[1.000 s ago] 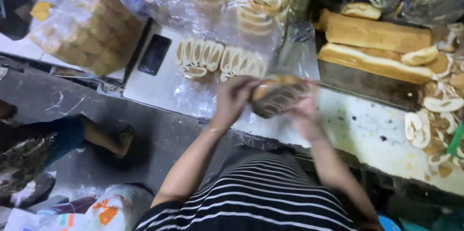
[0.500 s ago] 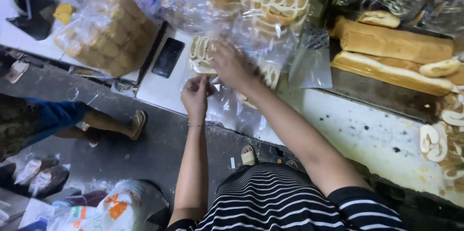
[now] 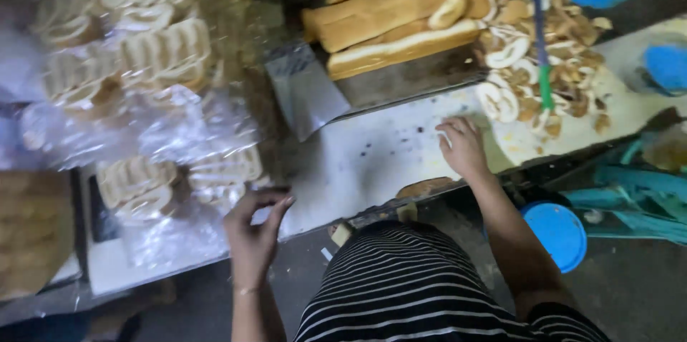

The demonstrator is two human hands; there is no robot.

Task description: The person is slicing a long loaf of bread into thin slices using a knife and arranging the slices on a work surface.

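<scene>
Two bare hands work over a white, speckled surface (image 3: 372, 163), seen from above past a striped shirt (image 3: 422, 292). Left hand (image 3: 254, 231): raised at the near edge of the surface, thumb and fingers (image 3: 275, 206) curved toward each other beside a clear bag of sliced bread (image 3: 179, 181); whether they pinch the plastic cannot be told, as the view is blurred. Right hand (image 3: 464, 147): resting palm down on the bare surface, fingers released and loosely spread, holding nothing, just beside a heap of bread crusts and end slices (image 3: 544, 70). Long uncut loaves (image 3: 390, 23) lie at the far side, with an empty clear bag (image 3: 304, 91) leaning in front of them. More bagged slices (image 3: 136, 49) are piled at the far left. A blue round lid (image 3: 558, 231) sits low beside the right forearm.
</scene>
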